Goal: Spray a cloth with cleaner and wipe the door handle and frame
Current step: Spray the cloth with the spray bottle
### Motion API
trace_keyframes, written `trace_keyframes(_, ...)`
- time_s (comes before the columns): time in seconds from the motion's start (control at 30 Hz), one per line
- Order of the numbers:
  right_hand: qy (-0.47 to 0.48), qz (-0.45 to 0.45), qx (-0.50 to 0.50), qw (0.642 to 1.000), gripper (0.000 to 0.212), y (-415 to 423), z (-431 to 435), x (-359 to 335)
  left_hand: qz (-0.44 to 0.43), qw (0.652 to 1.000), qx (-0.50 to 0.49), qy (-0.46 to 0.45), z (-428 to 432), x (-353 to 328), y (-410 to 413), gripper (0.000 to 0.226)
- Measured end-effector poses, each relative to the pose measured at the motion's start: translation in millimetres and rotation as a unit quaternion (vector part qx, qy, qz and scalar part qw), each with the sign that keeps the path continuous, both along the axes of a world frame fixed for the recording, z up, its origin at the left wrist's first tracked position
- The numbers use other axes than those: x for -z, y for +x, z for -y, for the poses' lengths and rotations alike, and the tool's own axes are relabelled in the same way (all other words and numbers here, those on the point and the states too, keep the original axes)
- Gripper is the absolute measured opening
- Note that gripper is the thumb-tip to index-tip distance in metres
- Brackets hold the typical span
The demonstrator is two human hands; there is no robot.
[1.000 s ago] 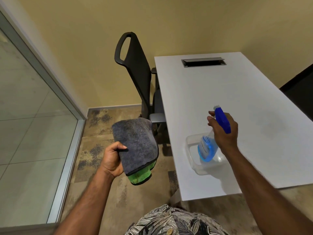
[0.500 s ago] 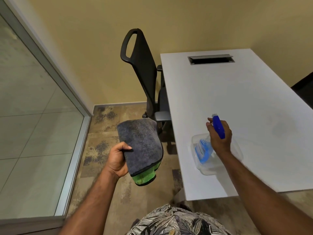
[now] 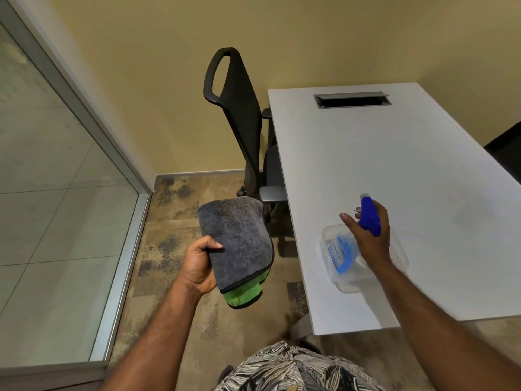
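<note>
My left hand (image 3: 198, 265) grips a folded grey cloth (image 3: 236, 238) with a green underside, held over the carpet left of the table. My right hand (image 3: 368, 235) is wrapped around the neck of a clear spray bottle (image 3: 341, 251) that has a blue label and a blue trigger head (image 3: 369, 214). The bottle leans inside a clear plastic tub (image 3: 400, 256) on the white table (image 3: 408, 153), its nozzle pointing away from me. The index finger is stretched out toward the left. A glass panel with a metal frame (image 3: 121, 266) runs along the left. No door handle is in view.
A black office chair (image 3: 239, 114) is pushed against the table's left edge, just beyond the cloth. A cable slot (image 3: 352, 100) sits at the table's far end. A yellow wall closes the back. Patterned carpet (image 3: 174, 210) lies between the glass panel and the table.
The spray bottle has gone down into the plastic tub with my right hand still on it. The cloth stays in my left hand at about the same spot.
</note>
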State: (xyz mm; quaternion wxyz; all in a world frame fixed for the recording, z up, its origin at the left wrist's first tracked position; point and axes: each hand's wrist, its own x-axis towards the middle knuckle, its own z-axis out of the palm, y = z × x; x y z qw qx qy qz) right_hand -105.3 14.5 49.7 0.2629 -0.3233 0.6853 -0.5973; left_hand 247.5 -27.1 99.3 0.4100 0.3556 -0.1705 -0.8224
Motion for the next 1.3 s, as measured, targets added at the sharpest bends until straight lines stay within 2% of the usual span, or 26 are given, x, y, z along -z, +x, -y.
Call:
trace_keyframes(0.1, 0.014, -0.039, 0.01, 0.999, 0.085, 0.2, -11.7, 7.1, -0.003, 1.0, -0.002, 0.003, 1.4, 1.7, 2.0, 0.049)
trace_keyframes(0.2, 0.034, -0.066, 0.038, 0.996, 0.084, 8.5, -29.7, 10.3, -0.012, 1.0, -0.002, 0.005, 3.3, 3.9, 4.9, 0.049)
trace_keyframes(0.33, 0.011, -0.157, 0.112, 0.981, 0.057, 44.1, -70.0, 17.0, -0.021, 1.0, -0.001, 0.01, 6.8, 8.8, 13.3, 0.048)
trace_keyframes(0.43, 0.015, -0.218, 0.054, 0.974, 0.046, 78.8, -96.4, 25.2, -0.029, 1.0, 0.006, 0.011, 8.9, 11.3, 22.2, 0.048)
trace_keyframes(0.5, 0.031, -0.212, -0.027, 0.976, 0.042, 101.0, -99.4, 25.3, -0.032, 0.999, 0.007, 0.013, 10.3, 11.8, 29.4, 0.047)
trace_keyframes(0.6, 0.069, -0.155, -0.15, 0.974, 0.034, 134.5, -79.1, 11.4, -0.038, 0.999, 0.005, 0.02, 10.5, 11.1, 41.7, 0.047)
trace_keyframes(0.73, 0.111, -0.049, -0.224, 0.967, 0.028, 180.0, -28.9, -9.5, -0.042, 0.999, 0.008, 0.023, 6.6, 8.0, 67.4, 0.048)
trace_keyframes(0.8, 0.14, -0.013, -0.253, 0.957, 0.039, 202.7, -3.9, -16.0, -0.047, 0.999, 0.004, 0.024, 3.6, 5.4, 84.2, 0.048)
trace_keyframes(0.97, 0.197, 0.07, -0.325, 0.922, 0.086, 259.4, 29.6, -29.3, -0.05, 0.998, -0.012, 0.021, -4.7, -0.1, 133.9, 0.049)
trace_keyframes(1.03, 0.217, 0.129, -0.347, 0.903, 0.09, 281.7, 34.8, -30.1, -0.05, 0.998, -0.022, 0.019, -7.7, -1.2, 154.3, 0.049)
trace_keyframes(1.17, 0.209, 0.322, -0.41, 0.828, 0.054, 324.8, 39.6, -30.5, -0.037, 0.998, -0.045, 0.01, -14.7, -4.5, 195.1, 0.05)
trace_keyframes(1.3, 0.229, 0.374, -0.429, 0.789, 0.03, 360.2, 44.6, -36.5, -0.031, 0.997, -0.073, 0.008, -24.1, -6.5, 235.2, 0.048)
